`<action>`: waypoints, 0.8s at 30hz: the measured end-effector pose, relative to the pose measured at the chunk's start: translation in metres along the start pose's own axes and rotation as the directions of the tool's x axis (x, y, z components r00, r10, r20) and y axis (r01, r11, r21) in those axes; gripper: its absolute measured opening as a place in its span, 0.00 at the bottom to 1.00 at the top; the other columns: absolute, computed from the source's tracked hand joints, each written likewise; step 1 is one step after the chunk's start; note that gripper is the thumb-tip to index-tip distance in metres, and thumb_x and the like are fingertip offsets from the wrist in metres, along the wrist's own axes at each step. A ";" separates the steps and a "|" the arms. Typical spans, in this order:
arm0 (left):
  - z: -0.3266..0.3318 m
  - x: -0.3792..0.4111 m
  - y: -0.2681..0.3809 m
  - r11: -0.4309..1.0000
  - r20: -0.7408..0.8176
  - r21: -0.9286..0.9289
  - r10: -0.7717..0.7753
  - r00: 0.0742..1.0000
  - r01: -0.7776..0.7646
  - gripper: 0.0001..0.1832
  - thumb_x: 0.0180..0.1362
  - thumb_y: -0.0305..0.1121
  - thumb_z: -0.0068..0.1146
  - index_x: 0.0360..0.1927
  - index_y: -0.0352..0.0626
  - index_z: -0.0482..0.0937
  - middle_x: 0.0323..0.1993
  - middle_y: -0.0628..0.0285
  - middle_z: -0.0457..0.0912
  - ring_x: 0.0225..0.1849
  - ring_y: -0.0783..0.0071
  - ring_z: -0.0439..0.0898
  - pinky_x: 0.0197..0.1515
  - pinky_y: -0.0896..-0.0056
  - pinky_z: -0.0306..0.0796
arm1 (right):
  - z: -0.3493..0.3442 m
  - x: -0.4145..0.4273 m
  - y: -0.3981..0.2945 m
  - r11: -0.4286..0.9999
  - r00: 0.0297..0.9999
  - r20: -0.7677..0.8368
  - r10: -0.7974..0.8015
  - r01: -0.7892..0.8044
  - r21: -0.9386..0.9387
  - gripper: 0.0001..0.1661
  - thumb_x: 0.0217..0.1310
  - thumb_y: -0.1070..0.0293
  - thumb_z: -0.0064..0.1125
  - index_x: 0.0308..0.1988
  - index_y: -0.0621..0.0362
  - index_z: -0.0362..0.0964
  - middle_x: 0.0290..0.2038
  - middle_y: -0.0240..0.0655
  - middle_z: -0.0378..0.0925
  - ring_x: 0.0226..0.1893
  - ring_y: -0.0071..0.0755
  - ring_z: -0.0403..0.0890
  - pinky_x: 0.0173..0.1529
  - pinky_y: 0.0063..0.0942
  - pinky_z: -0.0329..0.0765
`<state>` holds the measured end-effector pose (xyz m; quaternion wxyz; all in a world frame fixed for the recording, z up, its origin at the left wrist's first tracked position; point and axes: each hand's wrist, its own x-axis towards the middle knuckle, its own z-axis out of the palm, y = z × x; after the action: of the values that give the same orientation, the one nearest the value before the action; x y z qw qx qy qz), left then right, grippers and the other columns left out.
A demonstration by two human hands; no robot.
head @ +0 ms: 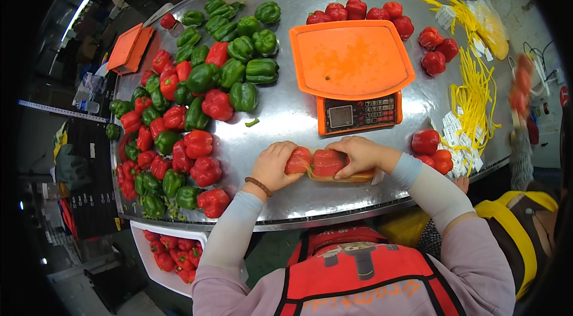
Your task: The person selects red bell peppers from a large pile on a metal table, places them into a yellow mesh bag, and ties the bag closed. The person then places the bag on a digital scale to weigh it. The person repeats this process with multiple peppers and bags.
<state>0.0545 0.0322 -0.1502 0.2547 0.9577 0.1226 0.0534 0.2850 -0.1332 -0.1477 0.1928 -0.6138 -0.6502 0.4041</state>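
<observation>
Red bell peppers in a yellow mesh net (327, 163) lie at the table's near edge, between my two hands. My left hand (276, 167) grips the red pepper at the net's left end. My right hand (358, 157) holds the net's right part, thumb in front and fingers over the top; part of the peppers is hidden under it. A white tag shows at the net's right end. Just beyond my hands stands a digital scale (361, 113) with an orange tray (352, 59) on top, which holds only a small dark bit.
Green bell peppers (203, 78) and red ones (208, 171) cover the table's left. Yellow mesh nets (473, 96) with white tags lie right. A white bin (154, 266) of red peppers stands below left. Two co-workers stand nearby, at the far edge and at right.
</observation>
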 end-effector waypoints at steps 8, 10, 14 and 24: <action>0.002 -0.010 0.005 0.961 0.122 0.100 0.245 0.962 -0.257 0.29 0.45 0.32 0.67 0.54 0.45 0.73 0.57 0.54 0.71 0.59 0.50 0.68 0.60 0.56 0.68 | 0.030 -0.028 -0.015 0.976 0.966 -0.256 -0.043 -0.014 -0.217 0.50 0.37 0.48 0.73 0.59 0.58 0.63 0.51 0.41 0.75 0.52 0.46 0.74 0.55 0.43 0.69; 0.003 -0.010 0.009 0.979 0.103 0.083 0.179 0.978 -0.188 0.31 0.45 0.32 0.68 0.55 0.45 0.72 0.57 0.54 0.70 0.59 0.50 0.68 0.60 0.56 0.67 | 0.036 -0.045 -0.024 0.963 0.940 -0.340 -0.021 -0.073 -0.260 0.53 0.36 0.48 0.74 0.61 0.57 0.62 0.51 0.41 0.75 0.52 0.46 0.74 0.55 0.42 0.70; 0.006 -0.009 0.014 0.995 0.051 0.046 0.090 0.995 -0.092 0.36 0.42 0.35 0.71 0.58 0.46 0.71 0.58 0.55 0.69 0.59 0.50 0.67 0.62 0.55 0.66 | 0.036 -0.067 -0.019 0.920 0.919 -0.313 0.240 -0.318 -0.228 0.52 0.34 0.51 0.76 0.59 0.57 0.63 0.50 0.40 0.75 0.53 0.44 0.74 0.56 0.41 0.68; -0.006 -0.018 -0.013 0.961 0.151 -0.265 -0.041 0.988 0.080 0.41 0.45 0.37 0.71 0.65 0.44 0.66 0.64 0.51 0.66 0.64 0.49 0.66 0.63 0.58 0.63 | 0.034 -0.069 -0.021 0.885 0.953 -0.247 0.174 -0.262 -0.385 0.51 0.32 0.54 0.76 0.59 0.54 0.64 0.50 0.36 0.73 0.53 0.40 0.73 0.61 0.47 0.64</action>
<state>0.0332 0.0412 -0.1518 0.3925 0.9112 0.1246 -0.0077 0.2579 -0.2072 -0.1357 0.0779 -0.7484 -0.6240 0.2108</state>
